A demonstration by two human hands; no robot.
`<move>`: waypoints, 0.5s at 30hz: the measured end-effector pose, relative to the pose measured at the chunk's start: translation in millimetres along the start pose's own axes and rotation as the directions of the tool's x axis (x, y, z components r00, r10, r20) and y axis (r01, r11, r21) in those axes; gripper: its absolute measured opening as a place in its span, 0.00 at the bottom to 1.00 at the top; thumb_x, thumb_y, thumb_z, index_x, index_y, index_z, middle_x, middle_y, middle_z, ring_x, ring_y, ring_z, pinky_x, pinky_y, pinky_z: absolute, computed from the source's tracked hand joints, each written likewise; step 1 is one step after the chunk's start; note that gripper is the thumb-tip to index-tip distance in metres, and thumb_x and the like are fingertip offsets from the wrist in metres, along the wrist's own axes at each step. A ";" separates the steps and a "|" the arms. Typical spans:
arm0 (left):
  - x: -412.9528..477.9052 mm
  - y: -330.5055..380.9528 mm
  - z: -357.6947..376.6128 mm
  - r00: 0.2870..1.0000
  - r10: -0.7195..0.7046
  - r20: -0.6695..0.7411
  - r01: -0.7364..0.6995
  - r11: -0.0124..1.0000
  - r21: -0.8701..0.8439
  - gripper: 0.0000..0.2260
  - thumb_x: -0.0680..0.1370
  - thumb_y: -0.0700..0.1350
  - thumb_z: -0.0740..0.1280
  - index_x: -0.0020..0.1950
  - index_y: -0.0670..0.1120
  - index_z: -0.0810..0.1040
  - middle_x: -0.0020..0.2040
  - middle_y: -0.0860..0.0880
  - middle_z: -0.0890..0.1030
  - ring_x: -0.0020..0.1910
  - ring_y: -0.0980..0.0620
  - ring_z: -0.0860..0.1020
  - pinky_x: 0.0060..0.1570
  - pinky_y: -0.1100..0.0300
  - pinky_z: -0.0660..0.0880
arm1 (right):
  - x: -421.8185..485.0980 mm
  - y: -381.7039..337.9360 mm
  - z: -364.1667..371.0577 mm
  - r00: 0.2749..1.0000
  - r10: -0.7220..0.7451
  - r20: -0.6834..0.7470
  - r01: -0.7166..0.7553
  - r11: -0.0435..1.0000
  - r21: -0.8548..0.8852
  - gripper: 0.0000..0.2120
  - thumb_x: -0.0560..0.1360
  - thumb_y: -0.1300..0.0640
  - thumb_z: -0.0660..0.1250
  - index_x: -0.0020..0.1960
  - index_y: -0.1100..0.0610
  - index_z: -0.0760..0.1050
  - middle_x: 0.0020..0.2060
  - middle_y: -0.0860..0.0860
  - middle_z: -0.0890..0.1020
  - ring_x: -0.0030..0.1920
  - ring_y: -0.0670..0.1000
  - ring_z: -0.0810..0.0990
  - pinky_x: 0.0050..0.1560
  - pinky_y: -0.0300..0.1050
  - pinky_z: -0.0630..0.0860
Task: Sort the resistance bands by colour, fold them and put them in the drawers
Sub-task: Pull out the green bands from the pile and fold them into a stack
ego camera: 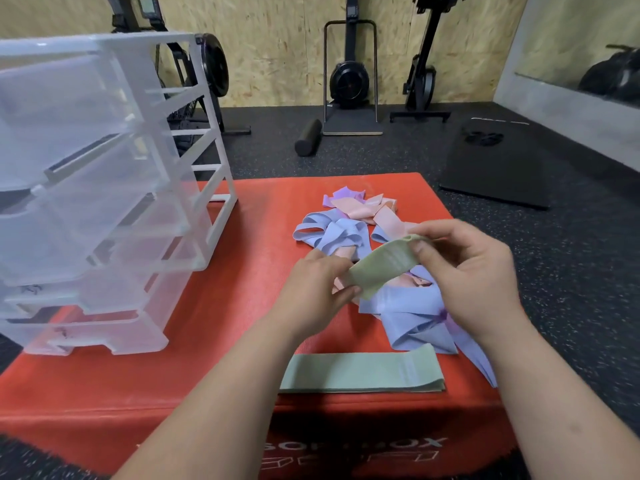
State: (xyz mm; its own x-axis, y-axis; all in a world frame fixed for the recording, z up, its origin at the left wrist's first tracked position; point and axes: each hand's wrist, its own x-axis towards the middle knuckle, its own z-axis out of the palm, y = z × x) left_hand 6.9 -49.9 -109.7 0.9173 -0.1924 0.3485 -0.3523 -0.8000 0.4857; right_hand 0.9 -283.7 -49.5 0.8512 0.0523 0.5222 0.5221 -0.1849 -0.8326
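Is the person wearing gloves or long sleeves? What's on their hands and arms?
No gloves and no sleeves in view. The left hand and right hand are bare. The left arm and right arm are bare too, right to the picture's edge. I see no rings, watch or bracelets.

1. Soft, even indoor light; the red counter (221, 341) reads bright, shadows faint.
2. Pale sheen on the clear drawers (104, 188), upper left.
3. Wide-angle bowing at the edges; bottom corners smear.
4. Held green band (381, 268) looks slightly soft, fine weave lost.
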 end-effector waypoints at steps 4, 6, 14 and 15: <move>-6.2 -7.3 -11.8 0.999 -0.038 -0.026 0.041 0.992 0.117 0.07 0.78 0.51 0.74 0.43 0.52 0.79 0.38 0.55 0.79 0.46 0.46 0.71 0.48 0.45 0.73 | -1.5 -2.3 -17.3 0.979 0.082 -0.186 -0.068 0.994 0.080 0.05 0.79 0.63 0.73 0.52 0.55 0.84 0.45 0.48 0.88 0.45 0.46 0.85 0.49 0.38 0.81; -9.4 -10.7 -18.8 0.997 -0.056 -0.059 0.064 0.986 0.151 0.06 0.78 0.52 0.75 0.44 0.53 0.80 0.40 0.54 0.79 0.46 0.46 0.71 0.48 0.45 0.73 | -1.9 4.9 -25.3 0.961 0.131 -0.244 -0.114 0.990 0.080 0.04 0.80 0.62 0.72 0.53 0.57 0.84 0.46 0.50 0.88 0.45 0.47 0.86 0.49 0.39 0.82; -30.0 -18.3 -45.5 0.980 -0.195 -0.036 0.197 0.979 0.059 0.07 0.79 0.52 0.76 0.55 0.53 0.84 0.46 0.57 0.75 0.54 0.49 0.73 0.55 0.52 0.71 | -11.3 17.1 -34.6 0.922 0.298 -0.247 -0.257 0.948 0.186 0.06 0.79 0.64 0.72 0.55 0.57 0.83 0.45 0.52 0.87 0.42 0.48 0.85 0.43 0.37 0.82; -32.9 -18.8 -50.1 0.981 -0.189 -0.030 0.191 0.980 0.049 0.06 0.78 0.52 0.76 0.53 0.53 0.84 0.45 0.57 0.77 0.53 0.50 0.74 0.54 0.52 0.72 | -11.4 14.9 -35.3 0.921 0.302 -0.246 -0.253 0.944 0.211 0.06 0.79 0.63 0.73 0.54 0.55 0.84 0.45 0.51 0.87 0.43 0.49 0.85 0.44 0.38 0.82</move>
State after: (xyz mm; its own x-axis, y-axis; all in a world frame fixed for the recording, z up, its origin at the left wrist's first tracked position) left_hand -26.0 0.0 -90.2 0.9615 -0.0203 0.2742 -0.1615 -0.8488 0.5035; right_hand -2.9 -321.7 -61.3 0.9286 -0.2493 0.2749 0.2885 0.0189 -0.9573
